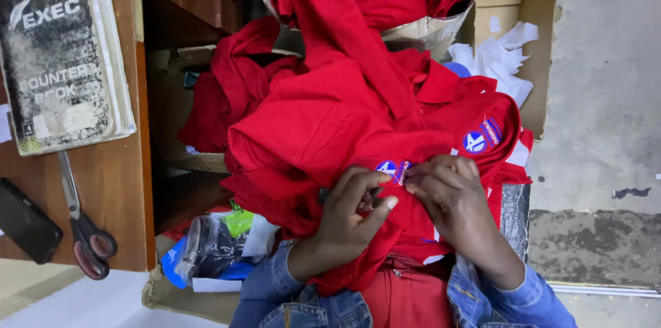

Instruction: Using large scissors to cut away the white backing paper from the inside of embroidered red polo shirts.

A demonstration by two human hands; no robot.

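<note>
On your lap, a red shirt [330,128] is lying bunched, and its round blue badge [391,170] is sitting right between your two hands. Your left hand [344,221] is curling up from below, its fingers [375,207] pinching the cloth just under the badge. Your right hand [454,207] is arching over from the side, fingers [430,171] pressed together on the badge's edge. Both wrists are wearing denim cuffs. To your left, scissors [82,225] and a worn book [62,59] are resting on the wooden tabletop [117,183].
</note>
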